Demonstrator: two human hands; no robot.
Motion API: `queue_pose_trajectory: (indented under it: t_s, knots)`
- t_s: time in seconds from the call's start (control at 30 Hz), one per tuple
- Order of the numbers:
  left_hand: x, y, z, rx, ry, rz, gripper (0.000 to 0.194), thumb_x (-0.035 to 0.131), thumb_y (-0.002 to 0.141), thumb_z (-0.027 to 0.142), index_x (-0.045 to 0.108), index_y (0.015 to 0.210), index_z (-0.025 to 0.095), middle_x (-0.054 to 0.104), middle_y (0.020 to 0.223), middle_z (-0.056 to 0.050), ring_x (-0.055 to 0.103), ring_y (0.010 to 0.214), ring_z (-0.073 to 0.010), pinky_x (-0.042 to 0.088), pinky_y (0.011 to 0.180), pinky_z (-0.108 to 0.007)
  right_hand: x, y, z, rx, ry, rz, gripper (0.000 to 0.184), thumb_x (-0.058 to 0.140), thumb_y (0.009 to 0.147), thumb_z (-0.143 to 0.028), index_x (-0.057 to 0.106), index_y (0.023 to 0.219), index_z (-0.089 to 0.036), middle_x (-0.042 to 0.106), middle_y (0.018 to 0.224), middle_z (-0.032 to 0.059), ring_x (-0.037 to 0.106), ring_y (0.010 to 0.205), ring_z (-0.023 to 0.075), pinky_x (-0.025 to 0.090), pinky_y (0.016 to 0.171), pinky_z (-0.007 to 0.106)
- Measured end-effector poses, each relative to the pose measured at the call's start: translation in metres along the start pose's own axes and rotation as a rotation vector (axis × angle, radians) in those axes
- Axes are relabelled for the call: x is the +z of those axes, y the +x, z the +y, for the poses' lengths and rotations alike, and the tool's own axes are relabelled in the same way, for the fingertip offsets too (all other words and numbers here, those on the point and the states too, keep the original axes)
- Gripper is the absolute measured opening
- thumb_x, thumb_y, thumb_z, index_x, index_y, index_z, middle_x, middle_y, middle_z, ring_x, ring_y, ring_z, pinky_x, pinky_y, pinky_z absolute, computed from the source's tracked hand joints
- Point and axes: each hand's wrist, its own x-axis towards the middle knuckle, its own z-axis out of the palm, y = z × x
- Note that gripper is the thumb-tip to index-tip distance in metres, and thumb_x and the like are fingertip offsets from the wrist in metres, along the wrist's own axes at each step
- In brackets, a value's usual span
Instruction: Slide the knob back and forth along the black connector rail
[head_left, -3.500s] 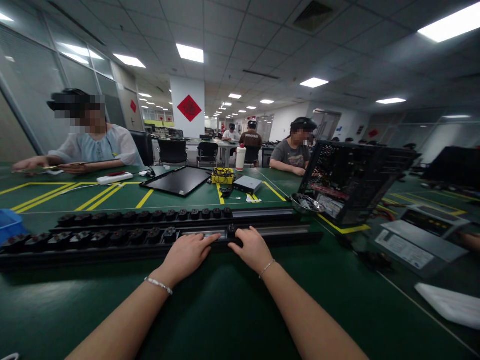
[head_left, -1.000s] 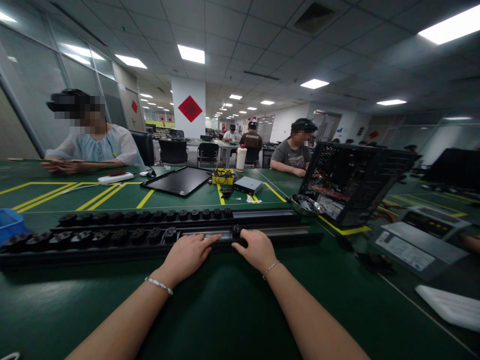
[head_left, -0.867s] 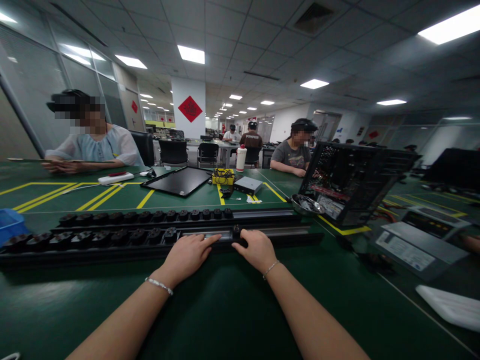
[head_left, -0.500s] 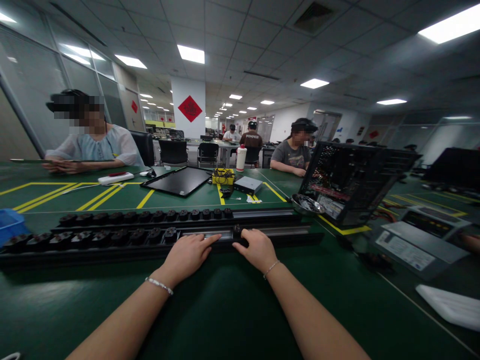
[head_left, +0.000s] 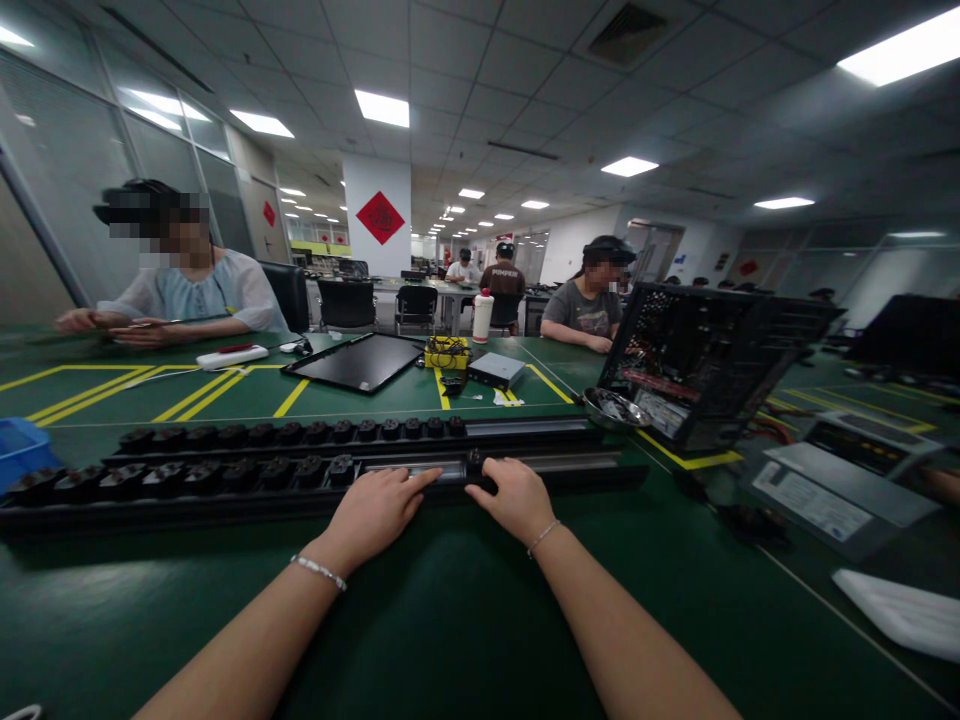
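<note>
I am viewing the scene through the head camera, and both bare hands are resting on the near black rail (head_left: 225,490), a long socket strip lying left to right across the green table (head_left: 450,620). The left hand (head_left: 373,512) is lying flat, fingers extended and together, pressing on the grey channel at the middle of the rail and gripping nothing. The right hand (head_left: 516,497) is curling its fingertips over a small black socket module (head_left: 474,463) seated in that channel; I cannot tell whether it is pinching the module or only pushing it.

A second rail (head_left: 360,432) is lying just beyond, parallel to the first, and both are carrying rows of rounded black modules along their left halves, with bare channel to the right.

I am judging the rail to be stiff, long and moderately heavy, likely metal-bodied with a smooth matte finish; it is best held by its long edges, at two well-separated points. The module is looking like light, hard plastic, small enough to slip, so its side faces are the place to grip it.

To the far right an open computer case (head_left: 705,360) is standing with a metal bowl (head_left: 611,407) just beside it. A blue bin (head_left: 19,450) is sitting at the left edge. Other people are working at the far side.
</note>
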Motion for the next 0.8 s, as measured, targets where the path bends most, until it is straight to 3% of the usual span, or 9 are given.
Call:
queue_pose_trajectory:
  t_s: [0.43, 0.8]
  knots:
    - [-0.0001, -0.0009, -0.0001, 0.004, -0.001, 0.006, 0.044, 0.039, 0.09, 0.033, 0.04, 0.133, 0.036, 0.064, 0.094, -0.003, 0.059, 0.085, -0.0187, 0.041, 0.073, -0.03, 0.0004, -0.0002, 0.0015, -0.005, -0.006, 0.009, 0.023, 0.057, 0.081, -0.045, 0.057, 0.078, -0.022, 0.065, 0.078, 0.0017, 0.057, 0.079, 0.0165, 0.037, 0.074, 0.026]
    - [-0.0011, -0.0009, 0.0008, -0.007, -0.02, -0.005, 0.043, 0.038, 0.09, 0.034, 0.04, 0.133, 0.037, 0.064, 0.094, -0.003, 0.059, 0.086, -0.0184, 0.04, 0.073, -0.03, 0.0011, -0.0005, 0.0026, -0.012, 0.029, 0.011, 0.022, 0.056, 0.081, -0.043, 0.057, 0.077, -0.022, 0.066, 0.077, 0.0015, 0.059, 0.078, 0.0157, 0.038, 0.085, 0.027]
